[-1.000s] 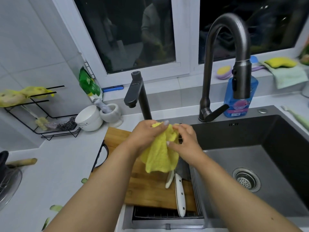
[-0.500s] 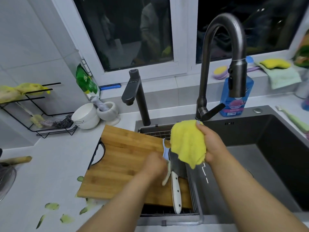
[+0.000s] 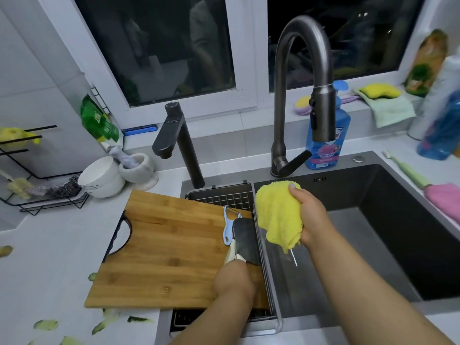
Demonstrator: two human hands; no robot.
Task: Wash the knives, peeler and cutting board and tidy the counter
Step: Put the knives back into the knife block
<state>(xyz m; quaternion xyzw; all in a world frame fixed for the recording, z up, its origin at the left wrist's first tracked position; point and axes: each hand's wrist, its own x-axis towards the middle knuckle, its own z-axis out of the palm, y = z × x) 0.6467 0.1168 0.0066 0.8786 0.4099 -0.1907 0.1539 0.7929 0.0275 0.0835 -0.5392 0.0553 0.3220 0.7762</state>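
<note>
The left hand grips the dark knife by its handle on the cutting board, beside the peeler. The right hand clutches a yellow cloth over the sink, likely so drips fall in the basin and it is ready for wiping.

The left hand no longer holds the cloth; it is now lower, at the near right corner of the board, and grips the handle of the cleaver. The right hand alone holds the cloth now, further right, over the edge of the sink. The peeler is now uncovered.
</note>
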